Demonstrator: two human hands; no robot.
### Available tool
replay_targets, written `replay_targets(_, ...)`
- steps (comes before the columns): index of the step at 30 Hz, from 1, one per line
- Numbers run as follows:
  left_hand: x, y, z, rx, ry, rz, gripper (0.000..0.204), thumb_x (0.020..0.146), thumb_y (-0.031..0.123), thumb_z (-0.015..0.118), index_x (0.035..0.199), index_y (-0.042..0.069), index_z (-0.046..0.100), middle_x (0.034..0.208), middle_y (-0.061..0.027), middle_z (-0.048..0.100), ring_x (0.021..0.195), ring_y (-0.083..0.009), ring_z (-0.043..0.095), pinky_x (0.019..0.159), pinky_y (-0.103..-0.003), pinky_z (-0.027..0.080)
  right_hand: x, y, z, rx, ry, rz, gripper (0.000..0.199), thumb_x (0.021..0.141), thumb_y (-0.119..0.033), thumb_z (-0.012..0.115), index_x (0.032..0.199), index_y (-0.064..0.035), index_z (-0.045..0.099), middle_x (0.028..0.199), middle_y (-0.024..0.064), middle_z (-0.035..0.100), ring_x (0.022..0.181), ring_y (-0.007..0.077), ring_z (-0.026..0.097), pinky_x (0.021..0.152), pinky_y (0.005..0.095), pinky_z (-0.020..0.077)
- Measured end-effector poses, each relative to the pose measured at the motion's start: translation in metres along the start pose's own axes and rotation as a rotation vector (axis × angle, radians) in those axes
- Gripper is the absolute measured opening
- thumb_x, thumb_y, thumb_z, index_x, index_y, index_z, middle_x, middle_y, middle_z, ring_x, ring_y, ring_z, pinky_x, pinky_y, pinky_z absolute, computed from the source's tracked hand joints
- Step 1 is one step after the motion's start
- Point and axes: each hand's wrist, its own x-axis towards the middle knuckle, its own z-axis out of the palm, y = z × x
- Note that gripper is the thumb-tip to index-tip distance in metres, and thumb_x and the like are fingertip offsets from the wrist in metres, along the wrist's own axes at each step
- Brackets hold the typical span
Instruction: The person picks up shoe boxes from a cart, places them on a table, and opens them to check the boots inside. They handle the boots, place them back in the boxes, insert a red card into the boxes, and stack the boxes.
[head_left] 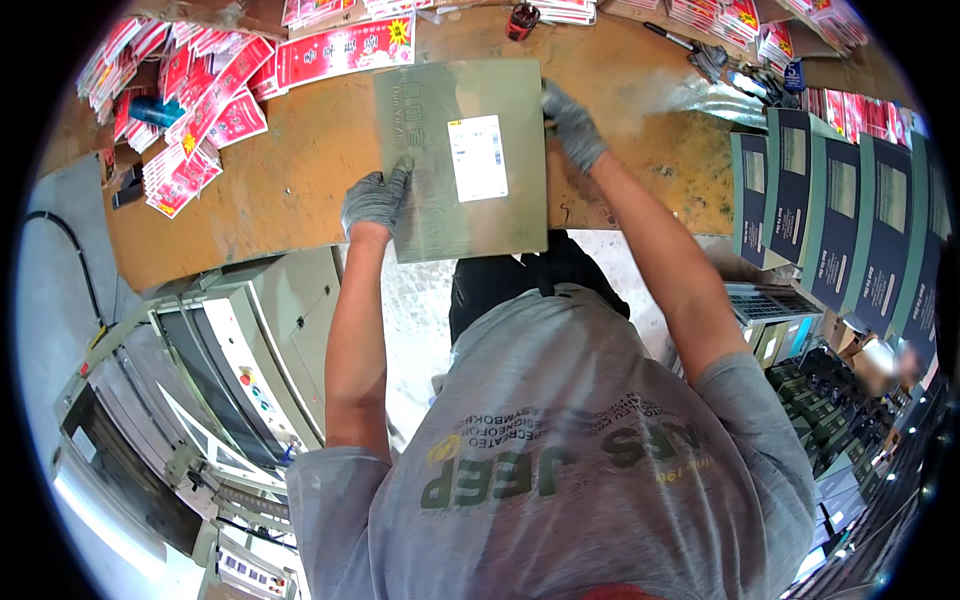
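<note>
A flat olive-green box [430, 215] with a shiny, film-like surface lies partly over the table's near edge, in front of my body. A white printed label [478, 158] is stuck on its upper face. My left hand [377, 197], in a grey glove, grips the box's left edge with the thumb on top; the other fingers are partly hidden. At the far right edge, my gloved right hand [573, 125] holds the side of the box with bent fingers, their tips partly out of sight.
The brown worktable [640, 190] is worn and stained. Red printed cards [215, 100] lie in heaps at the left, with more along the back. Dark green-edged boxes [835, 215] stand in a row at the right. A pale machine [235, 350] stands at lower left.
</note>
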Motion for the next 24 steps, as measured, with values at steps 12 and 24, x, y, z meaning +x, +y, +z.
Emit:
replay_targets(12,-0.009,0.009,0.068,-0.420,0.316,-0.091,0.068,0.091,0.069,0.055,0.115,0.007,0.072,0.104,-0.0225,0.072,0.097,-0.0416,0.069,0.088,-0.048,0.053,0.174,0.021,-0.024,0.051,0.121,-0.278,0.046,0.087,0.000,0.071,0.131,-0.0079,0.061,0.108,0.0019,0.066,0.092,0.0143,0.060,0.077,0.0278,0.0532)
replay_targets(24,-0.014,0.008,0.063,-0.359,0.264,-0.163,0.066,0.093,0.064,0.053,0.117,0.006,0.070,0.108,-0.0236,0.071,0.102,-0.0417,0.068,0.088,-0.048,0.053,0.064,-0.051,-0.013,-0.446,0.362,-0.199,0.048,0.088,-0.025,0.077,0.126,-0.0018,0.059,0.106,0.0033,0.069,0.091,0.0130,0.063,0.081,0.0289,0.0535)
